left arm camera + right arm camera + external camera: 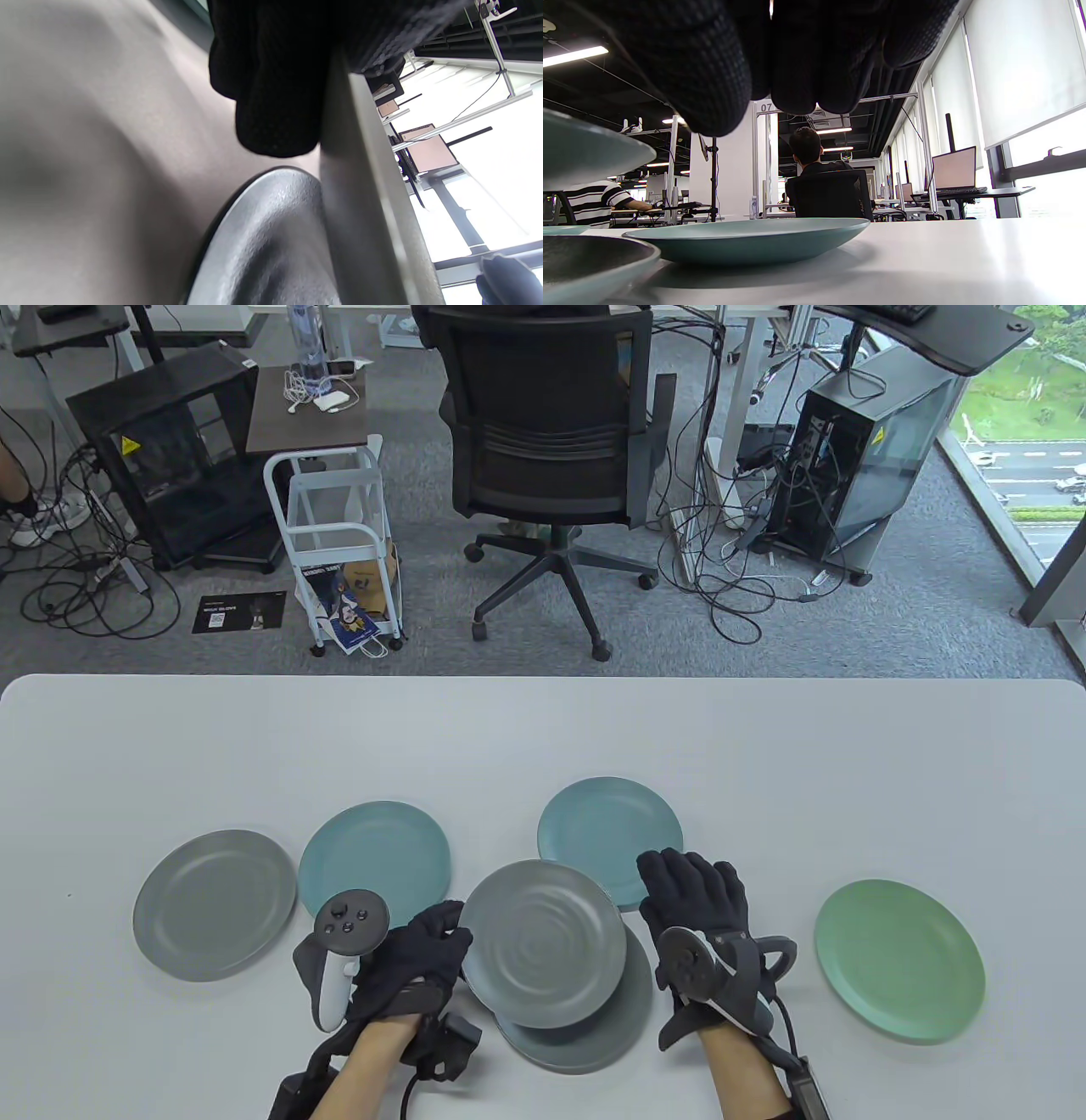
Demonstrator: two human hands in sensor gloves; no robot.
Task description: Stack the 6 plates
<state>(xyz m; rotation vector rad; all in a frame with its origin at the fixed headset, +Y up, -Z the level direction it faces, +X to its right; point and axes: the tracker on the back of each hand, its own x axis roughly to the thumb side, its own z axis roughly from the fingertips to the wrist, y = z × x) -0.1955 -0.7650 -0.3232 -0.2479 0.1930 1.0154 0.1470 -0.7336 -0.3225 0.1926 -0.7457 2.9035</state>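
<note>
Six plates are on the white table (764,763). My left hand (428,950) grips the left rim of a grey plate (541,943) and holds it tilted just above a darker grey plate (607,1027). In the left wrist view my fingers (275,84) clamp that rim (365,190) above the lower plate (263,245). My right hand (691,886) is open and holds nothing, its fingers stretched out beside a teal plate (609,831), which also shows in the right wrist view (746,239). Another grey plate (214,904), a second teal plate (374,864) and a green plate (899,959) lie apart.
An office chair (543,449) and a white cart (339,534) stand on the floor beyond the table's far edge. The far half of the table is bare. The green plate lies just right of my right hand.
</note>
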